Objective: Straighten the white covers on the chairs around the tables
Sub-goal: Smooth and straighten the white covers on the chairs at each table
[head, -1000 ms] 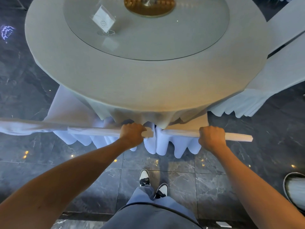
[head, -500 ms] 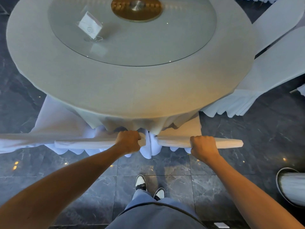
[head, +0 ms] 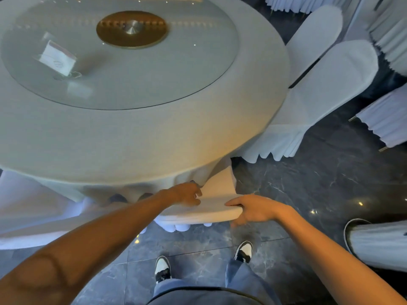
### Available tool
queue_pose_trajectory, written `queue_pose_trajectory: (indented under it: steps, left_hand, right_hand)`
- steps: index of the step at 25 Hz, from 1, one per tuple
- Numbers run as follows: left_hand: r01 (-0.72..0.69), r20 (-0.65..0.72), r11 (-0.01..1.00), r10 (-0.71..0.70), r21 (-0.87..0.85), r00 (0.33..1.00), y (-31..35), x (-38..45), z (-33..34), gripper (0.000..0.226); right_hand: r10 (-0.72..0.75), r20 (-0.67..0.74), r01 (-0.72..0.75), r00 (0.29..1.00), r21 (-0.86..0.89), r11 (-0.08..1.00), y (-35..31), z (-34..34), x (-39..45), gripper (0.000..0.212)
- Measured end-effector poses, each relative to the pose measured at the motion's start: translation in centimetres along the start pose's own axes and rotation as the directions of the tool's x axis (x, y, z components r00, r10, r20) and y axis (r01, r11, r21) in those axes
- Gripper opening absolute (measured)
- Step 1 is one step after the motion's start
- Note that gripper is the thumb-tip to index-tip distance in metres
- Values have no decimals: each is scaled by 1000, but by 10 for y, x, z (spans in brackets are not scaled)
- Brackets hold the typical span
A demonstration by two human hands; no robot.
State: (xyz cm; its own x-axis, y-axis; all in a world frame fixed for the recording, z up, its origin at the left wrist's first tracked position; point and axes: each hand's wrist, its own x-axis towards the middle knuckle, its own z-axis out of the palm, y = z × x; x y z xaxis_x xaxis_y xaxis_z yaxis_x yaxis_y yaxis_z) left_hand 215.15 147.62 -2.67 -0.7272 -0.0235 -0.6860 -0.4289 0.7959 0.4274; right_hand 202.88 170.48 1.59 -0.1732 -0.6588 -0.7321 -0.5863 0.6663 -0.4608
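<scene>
The cover [head: 204, 213] sits on the chair back at six o'clock of the table [head: 141, 142], tucked against its hanging cloth. It looks soft, light and stretchy, likely to slide and bunch, so the top edge and corners seem the best hold. The right hand [head: 256, 209] pinches the top's right corner, thumb above, fingers curled under; the left hand [head: 187, 195] lies half-curled on the fabric near the cloth. Around lie dark glossy floor tiles [head: 308, 183], with more covered chairs [head: 319, 84] at two o'clock.
</scene>
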Motion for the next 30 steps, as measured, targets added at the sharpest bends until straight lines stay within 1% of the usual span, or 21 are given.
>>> queue_pose_trajectory:
  steps: [2,4,6,8,11,14,15,16,18,20,23,25,28,30]
  left_hand:
    - [26,37,1000,-26,-11,999,38,27,0,43]
    - [108,102,993,-104,-41,989,78,53,-3,45]
    - [157,158,986,-148,-49,976,122,75,-13,47]
    - [115,106,993,-114,-2,988,167,100,-26,45]
    - [60,-43,986,-54,158,998,224,138,-51,39]
    - [51,-147,981,-23,189,989,272,179,-80,24]
    - [59,-183,980,-24,189,983,288,192,-90,22]
    - [68,-226,982,-26,179,974,300,205,-100,29]
    - [111,-267,984,-71,138,961,325,232,-118,53]
    - [129,-273,985,-92,119,958,343,264,-134,64]
    - [108,-246,987,-75,122,966,372,324,-165,64]
    - [85,-281,989,-48,123,959,397,370,-193,56]
    - [98,-343,989,-54,113,938,440,437,-243,59]
    - [105,-385,986,-48,129,922,467,480,-276,63]
  right_hand:
    - [44,81,-49,996,58,997,48,-31,-7,79]
    - [101,51,-103,994,31,994,103,-62,-16,80]
    - [170,-32,-171,985,-40,984,152,-95,-29,76]
    - [188,-97,-197,977,-88,976,192,-129,-45,71]
    - [183,-168,-202,968,-101,974,233,-176,-64,66]
    - [192,-215,-216,958,-97,972,270,-216,-72,67]
    - [191,-239,-219,952,-94,971,282,-230,-73,67]
    - [186,-266,-218,946,-95,971,291,-243,-74,67]
    - [170,-309,-210,936,-99,973,312,-269,-72,66]
    - [149,-321,-195,935,-115,974,333,-295,-65,64]
    - [142,-334,-196,932,-132,972,378,-347,-46,64]
    - [146,-379,-216,914,-152,964,413,-395,-32,67]
    - [83,-454,-221,887,-259,940,455,-474,-23,65]
    - [13,-496,-220,868,-361,906,479,-524,-20,63]
